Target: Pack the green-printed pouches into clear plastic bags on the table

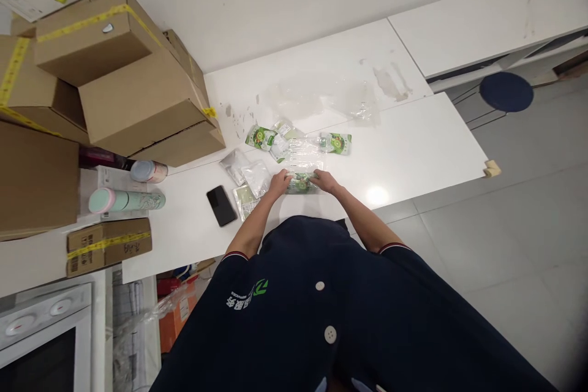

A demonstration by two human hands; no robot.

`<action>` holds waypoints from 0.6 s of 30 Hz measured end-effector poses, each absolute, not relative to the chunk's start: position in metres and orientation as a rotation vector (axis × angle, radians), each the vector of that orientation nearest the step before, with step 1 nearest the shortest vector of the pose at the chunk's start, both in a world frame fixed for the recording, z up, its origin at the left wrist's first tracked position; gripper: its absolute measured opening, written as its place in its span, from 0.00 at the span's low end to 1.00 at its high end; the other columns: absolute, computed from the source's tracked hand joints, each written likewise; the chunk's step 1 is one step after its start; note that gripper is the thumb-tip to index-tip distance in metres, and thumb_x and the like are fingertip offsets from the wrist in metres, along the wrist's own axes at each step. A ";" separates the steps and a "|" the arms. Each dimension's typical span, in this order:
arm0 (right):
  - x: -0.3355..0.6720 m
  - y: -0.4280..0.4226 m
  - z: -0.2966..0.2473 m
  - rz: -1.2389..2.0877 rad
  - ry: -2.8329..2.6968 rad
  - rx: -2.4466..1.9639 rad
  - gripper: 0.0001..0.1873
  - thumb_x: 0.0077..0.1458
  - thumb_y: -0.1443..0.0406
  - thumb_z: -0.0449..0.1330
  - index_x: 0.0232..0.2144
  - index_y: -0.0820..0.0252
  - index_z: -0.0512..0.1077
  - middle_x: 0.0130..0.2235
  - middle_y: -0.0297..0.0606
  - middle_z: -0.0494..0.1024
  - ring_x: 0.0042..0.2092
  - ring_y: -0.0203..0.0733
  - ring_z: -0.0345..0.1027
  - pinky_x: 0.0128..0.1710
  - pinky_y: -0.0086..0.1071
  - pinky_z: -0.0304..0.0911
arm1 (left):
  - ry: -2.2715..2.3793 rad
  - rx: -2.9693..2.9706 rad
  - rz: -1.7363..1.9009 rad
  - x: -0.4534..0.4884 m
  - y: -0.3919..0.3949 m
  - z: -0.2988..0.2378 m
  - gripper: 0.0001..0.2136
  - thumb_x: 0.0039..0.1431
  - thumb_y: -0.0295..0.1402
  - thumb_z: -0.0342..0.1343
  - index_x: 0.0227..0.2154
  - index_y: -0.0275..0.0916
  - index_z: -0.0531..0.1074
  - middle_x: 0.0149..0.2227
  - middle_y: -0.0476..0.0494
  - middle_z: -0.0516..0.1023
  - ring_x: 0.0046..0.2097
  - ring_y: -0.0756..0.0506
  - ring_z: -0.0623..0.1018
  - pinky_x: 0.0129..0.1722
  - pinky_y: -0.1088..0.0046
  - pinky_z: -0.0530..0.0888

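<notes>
A sheet of clear ridged plastic packaging (305, 152) lies across the table in front of me, reaching my body's side. My left hand (280, 184) is closed on its near left edge, and my right hand (325, 182) grips the near right edge. Between the two hands a green printed pouch (301, 183) shows through the plastic. Another green pouch (339, 143) lies just beyond the right hand. Up and left of the plastic is a third green pouch (261, 137). Silvery flat packets (235, 165) sit left of my left hand.
Loose clear plastic (303, 95) covers part of the table's back. A black phone (221, 206) lies to the left, with a green bottle (133, 200) and a lidded jar (149, 171) beyond. Cardboard boxes (147, 98) are stacked at the far left. A blue stool (506, 92) stands right.
</notes>
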State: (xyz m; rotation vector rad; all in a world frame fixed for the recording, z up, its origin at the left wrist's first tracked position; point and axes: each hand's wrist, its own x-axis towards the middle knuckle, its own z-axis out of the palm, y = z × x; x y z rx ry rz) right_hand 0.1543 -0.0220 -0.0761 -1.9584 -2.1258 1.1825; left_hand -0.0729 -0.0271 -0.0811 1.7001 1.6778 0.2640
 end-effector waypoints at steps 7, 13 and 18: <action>0.152 -0.008 -0.089 1.238 -1.938 -2.118 0.14 0.60 0.53 0.56 0.38 0.58 0.68 0.36 0.41 0.76 0.36 0.42 0.69 0.32 0.29 0.59 | 1.777 1.627 0.251 -0.059 -0.004 -0.084 0.14 0.63 0.38 0.51 0.50 0.42 0.67 0.46 0.41 0.77 0.51 0.39 0.74 0.47 0.67 0.68; 0.139 -0.021 -0.069 0.788 -2.100 -2.160 0.29 0.60 0.50 0.55 0.56 0.61 0.64 0.55 0.58 0.70 0.55 0.58 0.64 0.50 0.45 0.61 | 1.835 1.582 0.186 -0.049 0.015 -0.092 0.11 0.62 0.36 0.51 0.46 0.41 0.67 0.47 0.38 0.76 0.51 0.39 0.74 0.48 0.65 0.67; 0.145 -0.046 -0.070 0.699 -2.591 -1.709 0.41 0.53 0.57 0.63 0.66 0.57 0.54 0.68 0.50 0.52 0.69 0.59 0.41 0.64 0.56 0.42 | 1.896 1.404 0.168 -0.046 0.034 -0.100 0.12 0.55 0.35 0.58 0.41 0.38 0.67 0.44 0.34 0.77 0.49 0.37 0.75 0.45 0.63 0.69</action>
